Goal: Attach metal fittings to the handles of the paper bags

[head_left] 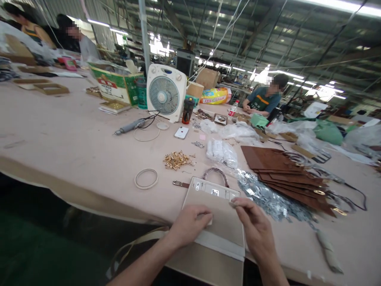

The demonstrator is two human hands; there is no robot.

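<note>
A beige bag point(222, 234) with a braided handle point(214, 170) lies at the table's front edge, its lower part hanging over. My left hand point(193, 223) rests on the beige panel with thumb and fingers pressed together; a small pale bit shows at the fingertips, too little to name. Above the panel's right side, my right hand point(253, 220) pinches a small greyish piece point(232, 204) between thumb and fingers. A brown strap with a metal buckle point(180, 183) sticks out at the bag's upper left. Beyond it is a heap of gold-coloured metal fittings point(177, 159).
Stacked brown leather pieces point(276, 169) and many thin grey metal pieces point(264, 194) lie on the right. A tape roll point(146, 179) is to the left. Farther back are an electric screwdriver point(131, 126), a phone point(181, 132) and a fan point(165, 93). A co-worker point(263, 99) sits across the table.
</note>
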